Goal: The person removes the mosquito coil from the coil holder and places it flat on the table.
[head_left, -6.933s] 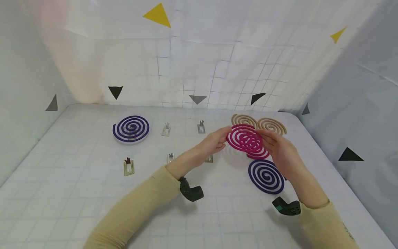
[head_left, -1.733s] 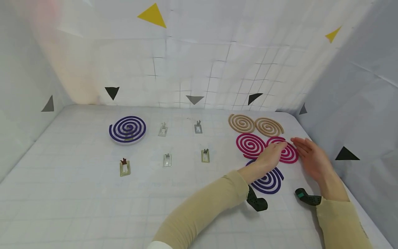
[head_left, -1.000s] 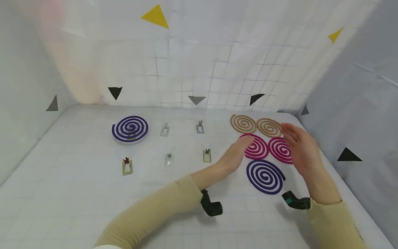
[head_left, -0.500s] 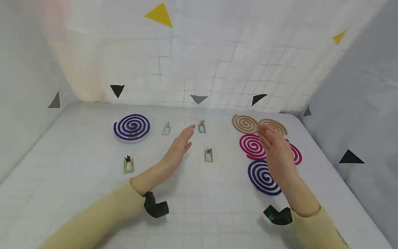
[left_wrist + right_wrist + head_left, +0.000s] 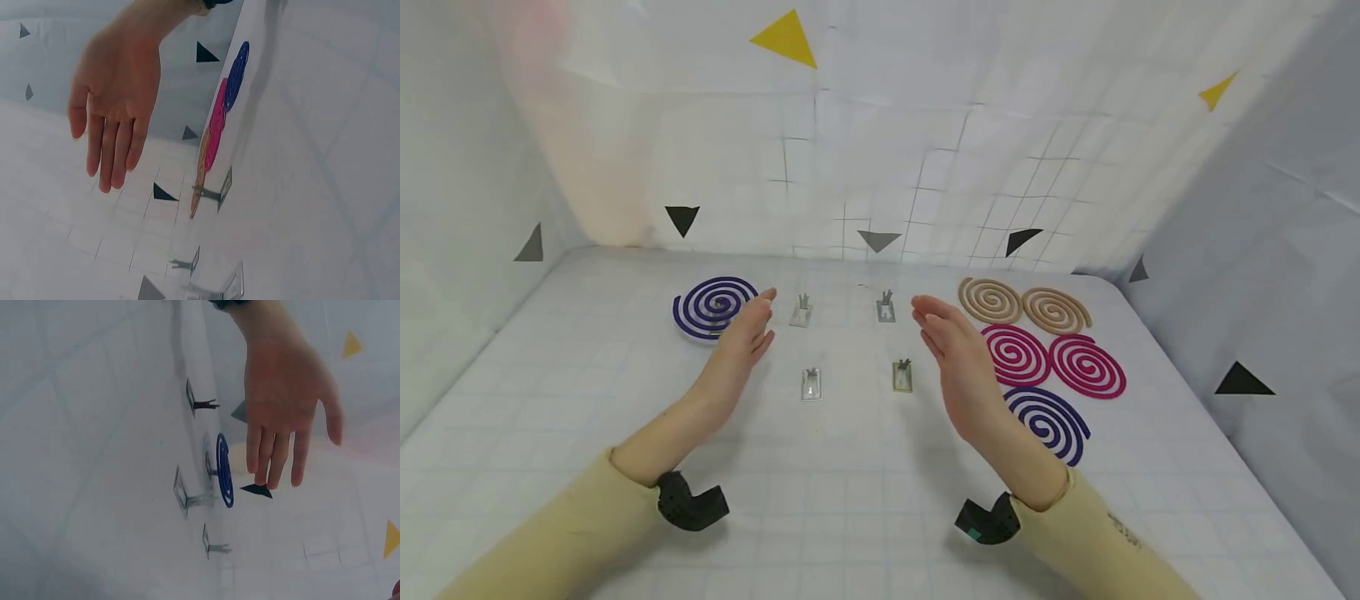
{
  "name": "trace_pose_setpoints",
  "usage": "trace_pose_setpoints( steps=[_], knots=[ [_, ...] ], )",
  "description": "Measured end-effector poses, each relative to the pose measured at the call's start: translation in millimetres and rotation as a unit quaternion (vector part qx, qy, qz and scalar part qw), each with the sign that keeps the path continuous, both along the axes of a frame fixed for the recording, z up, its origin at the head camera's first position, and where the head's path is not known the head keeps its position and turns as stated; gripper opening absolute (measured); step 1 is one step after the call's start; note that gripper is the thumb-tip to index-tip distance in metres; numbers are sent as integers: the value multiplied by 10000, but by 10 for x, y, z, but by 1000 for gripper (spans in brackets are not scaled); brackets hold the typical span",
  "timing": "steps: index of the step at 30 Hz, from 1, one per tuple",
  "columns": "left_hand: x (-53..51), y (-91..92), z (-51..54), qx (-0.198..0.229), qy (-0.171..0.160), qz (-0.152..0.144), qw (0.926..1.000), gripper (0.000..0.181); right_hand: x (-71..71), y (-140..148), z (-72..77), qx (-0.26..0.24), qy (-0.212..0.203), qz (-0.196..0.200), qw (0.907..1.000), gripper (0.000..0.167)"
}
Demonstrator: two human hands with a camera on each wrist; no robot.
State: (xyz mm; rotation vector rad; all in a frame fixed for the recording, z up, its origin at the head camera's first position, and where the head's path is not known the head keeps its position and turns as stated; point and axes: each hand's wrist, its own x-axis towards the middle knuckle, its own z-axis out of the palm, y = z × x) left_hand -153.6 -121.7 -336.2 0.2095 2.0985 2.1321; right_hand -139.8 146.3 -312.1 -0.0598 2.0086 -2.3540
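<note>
My left hand (image 5: 733, 358), fingers straight and holding nothing, hovers beside a purple mosquito coil (image 5: 700, 308) that rests on a metal stand at the left. From the head it overlaps that coil's right edge; I cannot tell whether they touch. My right hand (image 5: 962, 367) is raised with its palm facing left, also holding nothing. The right wrist view shows the left palm (image 5: 284, 400) and a dark-pronged stand (image 5: 203, 404) that the left hand hides from the head. Between the hands, pronged stands (image 5: 811, 385) hold no coils. The left wrist view shows the right palm (image 5: 119, 94).
At the table's right side lie two tan coils (image 5: 1055, 311), two pink coils (image 5: 1087, 367) and another purple coil (image 5: 1048, 423), partly behind the right forearm. Pale sheeting with triangle markers (image 5: 682, 220) encloses the back and sides of the white table (image 5: 850, 517).
The two pink coils, earlier overlapping between both hands, now lie side by side on the table. Both hands have let go and swung left, the left one reaching as far as the left purple coil.
</note>
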Motion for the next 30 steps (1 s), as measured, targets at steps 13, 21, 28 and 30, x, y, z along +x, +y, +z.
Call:
trace_pose_setpoints(
  steps=[13, 21, 28, 30],
  knots=[
    [-161, -864, -81, 506, -141, 332, 9981, 75, -141, -821, -44, -592, 265, 86, 9979, 39],
    [-277, -1099, -167, 920, -372, 720, 9925, 78, -263, -1237, -188, -394, 53, -204, 9990, 34],
    [-327, -1209, -218, 907, -548, 857, 9907, 78, -387, -1483, -303, -154, -105, -371, 9991, 32],
    [-345, -1219, -231, 898, -602, 891, 9901, 78, -415, -1534, -312, -172, -139, -411, 9989, 33]
  ],
)
